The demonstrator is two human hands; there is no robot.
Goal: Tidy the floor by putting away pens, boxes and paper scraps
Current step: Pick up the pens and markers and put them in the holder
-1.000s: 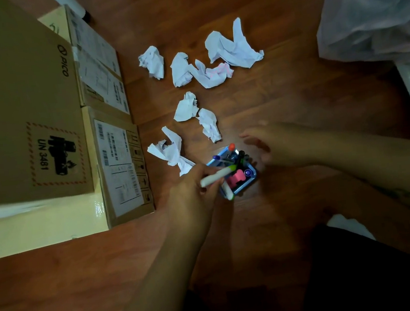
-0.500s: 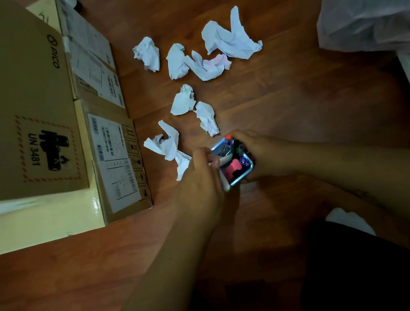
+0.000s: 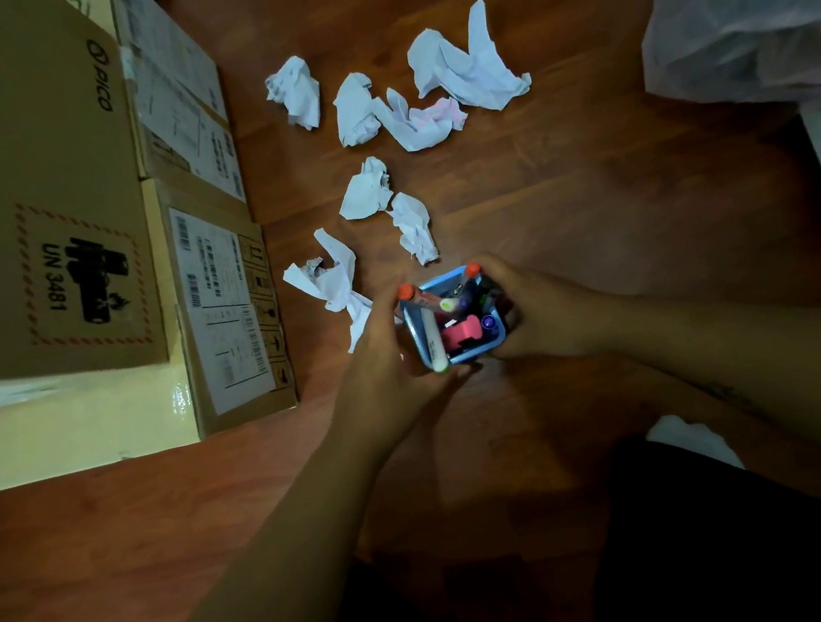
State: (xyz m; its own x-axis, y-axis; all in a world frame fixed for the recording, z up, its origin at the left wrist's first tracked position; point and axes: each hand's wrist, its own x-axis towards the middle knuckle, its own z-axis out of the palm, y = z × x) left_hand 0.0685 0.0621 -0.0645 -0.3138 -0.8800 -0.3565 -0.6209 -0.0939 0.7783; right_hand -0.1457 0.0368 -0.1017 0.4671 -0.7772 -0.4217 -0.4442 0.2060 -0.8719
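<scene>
Well to the left of the blue pen holder (image 3: pixel 480 348), the cardboard boxes (image 3: pixel 33 202) are being left in a stack, with the labelled cartons (image 3: pixel 221 303) standing on the side nearer the holder. Whether this is their final place cannot be told, so that part of the task is being judged as open.

Beyond the holder and to its left, the paper scraps (image 3: pixel 372 186) are being left loose on the wooden floor (image 3: pixel 593 216). They are crumpled white pieces, none yet gathered, and the nearest scrap (image 3: pixel 327 279) is lying just beside the left hand. This part is being judged as not yet begun.

The left hand (image 3: pixel 388 360) is being kept curled round the holder's left wall, grasping it. Inside the holder the pens (image 3: pixel 454 305) are being held upright or leaning — an orange-capped marker (image 3: pixel 420 299) is tilted across the far-left corner, and a white marker (image 3: pixel 433 344) is lying along the left wall with its tip over the near rim. No pen is being seen on the floor around the holder, so the pen step is being judged as nearly finished.

The right hand (image 3: pixel 548 309) is being wrapped round the holder's right wall, also grasping it — the holder is being clasped from both sides, and whether it is resting on the floor or is lifted cannot be told.

Far to the right of the holder and beyond it, a translucent plastic bag (image 3: pixel 748 0) is being left slumped, possibly for the scraps.
</scene>
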